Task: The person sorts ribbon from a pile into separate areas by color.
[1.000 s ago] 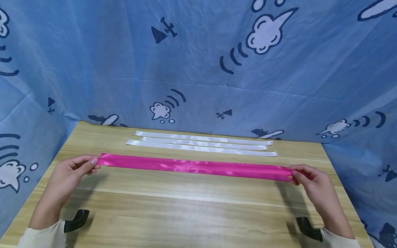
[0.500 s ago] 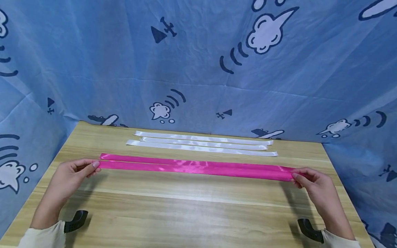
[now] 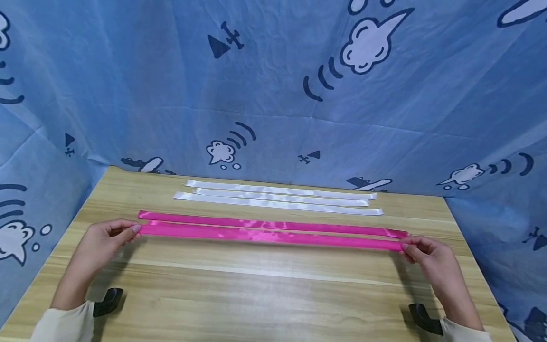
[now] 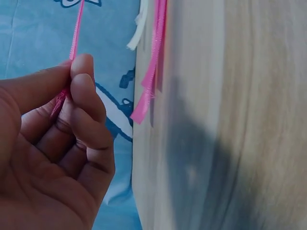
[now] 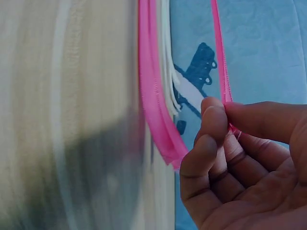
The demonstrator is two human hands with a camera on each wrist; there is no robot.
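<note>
A pink satin ribbon (image 3: pixel 320 240) is stretched straight between my two hands. My left hand (image 3: pixel 107 242) pinches its left end between thumb and fingertips, and in the left wrist view the ribbon (image 4: pixel 76 36) runs up from that pinch. The opposite end is pinched by my right hand (image 3: pixel 433 259), the fingers curled. Behind the held ribbon, another pink ribbon (image 3: pixel 192 218) lies flat along the table. Two pink ends (image 4: pixel 140 111) lie on the wood in the left wrist view, beneath the held strip. The held ribbon casts a thin shadow under its lower edge.
Three white ribbons (image 3: pixel 278 205) lie side by side near the back of the wooden table (image 3: pixel 273 294). A blue patterned cloth (image 3: pixel 265 85) hangs right behind the table edge and at both sides. Black curved pieces (image 3: pixel 108 302) stick out from both sleeves.
Both hands have drawn the held pink ribbon slightly toward me. It overlapped the ribbon behind it earlier; now a narrow strip of wood shows between them.
</note>
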